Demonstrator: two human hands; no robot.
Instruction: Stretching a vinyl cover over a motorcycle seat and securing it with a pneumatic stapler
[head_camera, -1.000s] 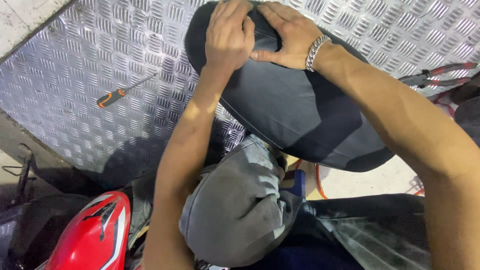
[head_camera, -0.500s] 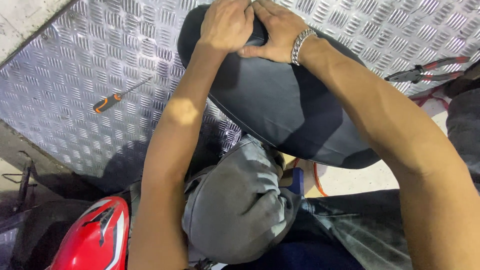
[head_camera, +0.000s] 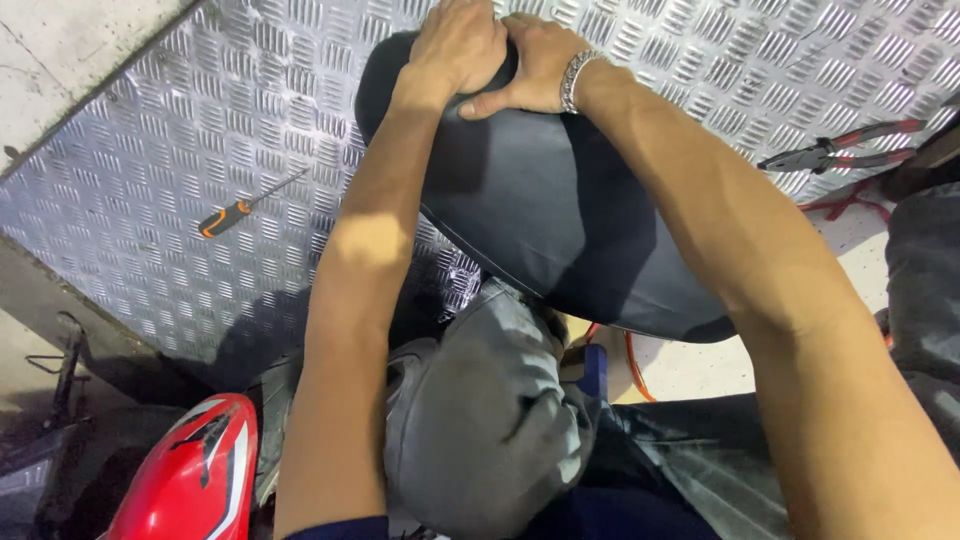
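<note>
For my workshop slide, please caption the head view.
Left hand and right hand grip the far end of a black padded vinyl seat above ribbed metal plate.

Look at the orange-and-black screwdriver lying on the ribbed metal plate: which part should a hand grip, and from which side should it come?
Probably the thick orange-and-black handle, not the thin shaft. The screwdriver lies flat and alone on the metal plate, handle end towards the lower left, shaft pointing up-right. Coming from above, fingers closing across the handle, looks easiest. Both the left hand and right hand are on the black seat.
</note>
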